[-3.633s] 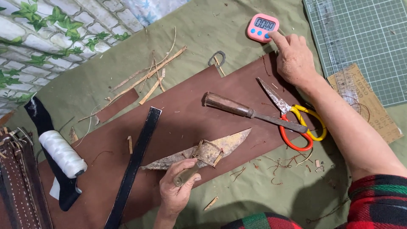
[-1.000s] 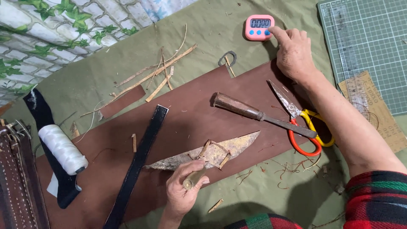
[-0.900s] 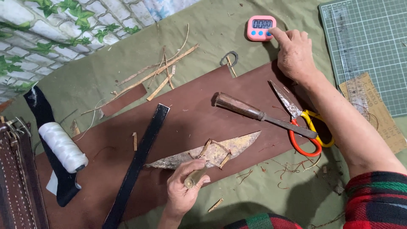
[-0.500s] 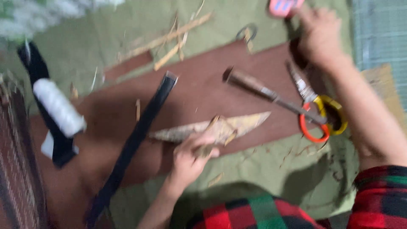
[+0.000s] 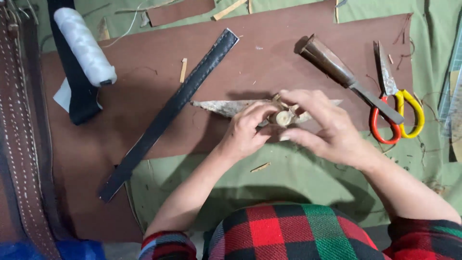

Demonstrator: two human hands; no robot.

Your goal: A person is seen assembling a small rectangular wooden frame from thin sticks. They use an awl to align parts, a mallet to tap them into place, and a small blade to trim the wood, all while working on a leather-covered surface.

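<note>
A long, pointed piece of dried bark-like material (image 5: 216,107) lies on a brown leather sheet (image 5: 269,62). Both my hands meet over its middle. My left hand (image 5: 245,132) grips it from below, and my right hand (image 5: 325,130) pinches a small pale round stub (image 5: 282,118) on it with fingertips. The pointed left end sticks out past my left hand; most of the right end is hidden under my right hand.
A wooden-handled knife (image 5: 344,77) and red-and-yellow scissors (image 5: 394,103) lie to the right. A black strap (image 5: 171,110) runs diagonally at left, beside a white thread spool (image 5: 84,45). A stitched brown strap (image 5: 24,130) lies along the left edge, on green cloth (image 5: 298,178).
My right hand left the pink timer at the top and came down onto the bark piece beside my left hand. The view swung down and closer; the timer is out of frame.
</note>
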